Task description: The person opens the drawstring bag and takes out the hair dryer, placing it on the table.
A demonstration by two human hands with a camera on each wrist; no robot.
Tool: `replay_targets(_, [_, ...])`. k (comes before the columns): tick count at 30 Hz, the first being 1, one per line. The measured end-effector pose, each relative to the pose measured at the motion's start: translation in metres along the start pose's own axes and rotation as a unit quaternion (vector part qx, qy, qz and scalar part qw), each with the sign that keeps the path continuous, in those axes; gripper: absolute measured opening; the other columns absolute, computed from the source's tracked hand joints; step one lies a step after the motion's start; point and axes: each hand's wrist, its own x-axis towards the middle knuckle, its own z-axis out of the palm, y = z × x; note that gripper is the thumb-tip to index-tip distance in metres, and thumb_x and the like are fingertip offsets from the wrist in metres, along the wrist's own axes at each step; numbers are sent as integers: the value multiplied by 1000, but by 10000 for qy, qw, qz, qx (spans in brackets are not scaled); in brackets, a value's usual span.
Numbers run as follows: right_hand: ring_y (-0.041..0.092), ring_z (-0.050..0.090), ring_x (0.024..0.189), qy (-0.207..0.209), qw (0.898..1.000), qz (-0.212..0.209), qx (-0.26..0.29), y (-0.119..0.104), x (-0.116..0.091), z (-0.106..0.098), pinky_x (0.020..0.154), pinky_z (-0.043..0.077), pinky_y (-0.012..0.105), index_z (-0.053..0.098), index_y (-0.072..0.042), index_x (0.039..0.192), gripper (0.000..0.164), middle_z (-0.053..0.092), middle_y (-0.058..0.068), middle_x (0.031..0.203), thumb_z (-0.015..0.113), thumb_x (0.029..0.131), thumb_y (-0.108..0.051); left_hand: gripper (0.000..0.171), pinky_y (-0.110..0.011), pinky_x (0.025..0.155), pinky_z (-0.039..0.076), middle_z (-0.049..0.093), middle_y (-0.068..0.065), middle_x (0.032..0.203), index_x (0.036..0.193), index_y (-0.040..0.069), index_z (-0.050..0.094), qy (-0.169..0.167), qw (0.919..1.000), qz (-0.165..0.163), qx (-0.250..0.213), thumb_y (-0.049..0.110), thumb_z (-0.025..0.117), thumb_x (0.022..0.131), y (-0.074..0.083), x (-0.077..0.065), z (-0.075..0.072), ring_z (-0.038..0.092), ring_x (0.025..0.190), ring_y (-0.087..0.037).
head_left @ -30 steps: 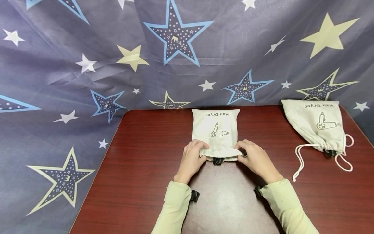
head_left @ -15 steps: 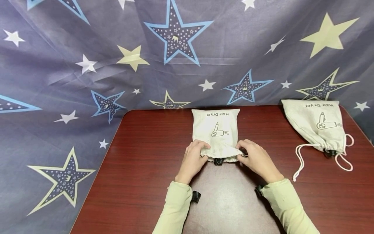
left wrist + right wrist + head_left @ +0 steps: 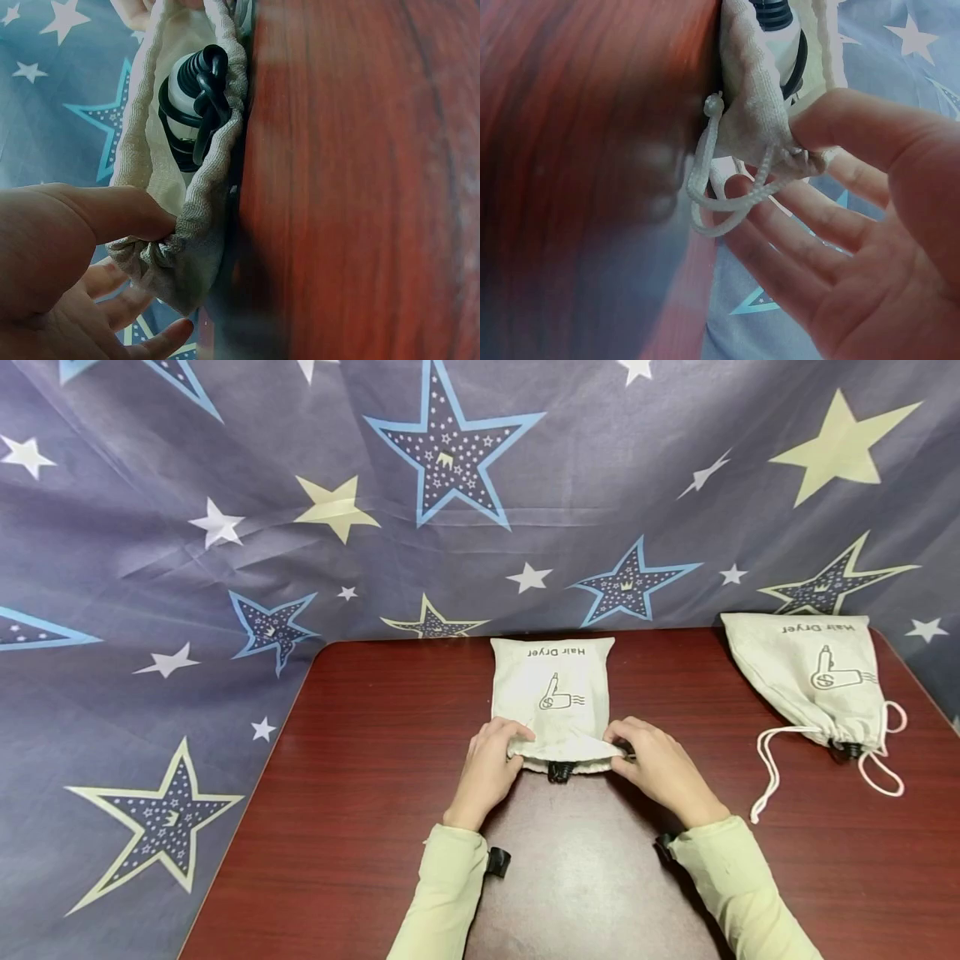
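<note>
A cream cloth drawstring bag printed with "Hair Dryer" lies at the table's far middle, its mouth towards me. At the mouth's left corner my left hand pinches the gathered hem between thumb and fingers. My right hand grips the opposite corner, and beside its fingers a white drawstring hangs in a loop. The mouth gapes in the left wrist view. Inside shows a white handle end with a coiled black cord around it; the rest is hidden by the cloth.
A second "Hair Dryer" bag, its neck gathered around something black, lies at the far right with loose drawstrings. The red-brown wooden table meets a star-patterned cloth backdrop at its far edge.
My left hand has shifted very slightly left with the bag's corner, and the mouth is a little straighter. My right hand keeps its hold; the second bag lies as before.
</note>
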Motion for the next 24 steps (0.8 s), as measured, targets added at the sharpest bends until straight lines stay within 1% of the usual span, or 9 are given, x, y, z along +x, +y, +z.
replay_targets(5, [21, 57, 75, -44, 10000, -8, 40, 1, 0, -2, 65, 48, 43, 62, -17, 86, 22, 62, -2, 87, 72, 73, -3, 33, -44, 104, 39, 64, -1, 116, 104, 19, 70, 12, 10000, -10, 36, -4, 70, 79, -3, 0, -2, 57, 114, -24])
replay_targets(10, [20, 56, 76, -43, 10000, 20, 21, 1, 0, -3, 66, 47, 43, 62, -16, 87, 22, 62, -1, 88, 70, 73, -1, 34, -46, 103, 41, 65, -2, 112, 101, 19, 71, 141, 9997, -185, 102, -6, 69, 78, -8, -1, -6, 58, 112, -26])
replay_targets(15, [20, 54, 74, -54, 10000, 29, -41, 1, 0, -1, 66, 47, 43, 62, -17, 87, 21, 60, -1, 86, 72, 74, -4, 32, -46, 101, 42, 65, -3, 113, 101, 18, 71, 110, 9998, -90, 105, -4, 69, 78, -8, -1, -5, 57, 111, -27])
replay_targets(20, [20, 54, 75, -56, 10000, 11, -56, 0, 0, 1, 68, 48, 43, 62, -16, 88, 20, 60, -2, 86, 73, 74, -6, 31, -46, 100, 43, 65, -3, 113, 101, 17, 71, 90, 9999, -78, 97, -4, 70, 78, -5, 0, -4, 57, 111, -27])
replay_targets(24, [20, 55, 76, -65, 9999, -51, -60, 0, 0, 0, 68, 48, 43, 61, -16, 86, 21, 60, -2, 87, 72, 73, -4, 33, -47, 96, 46, 65, -2, 111, 100, 18, 72, 234, 9994, -146, 197, -5, 70, 77, -7, -1, -4, 59, 109, -27])
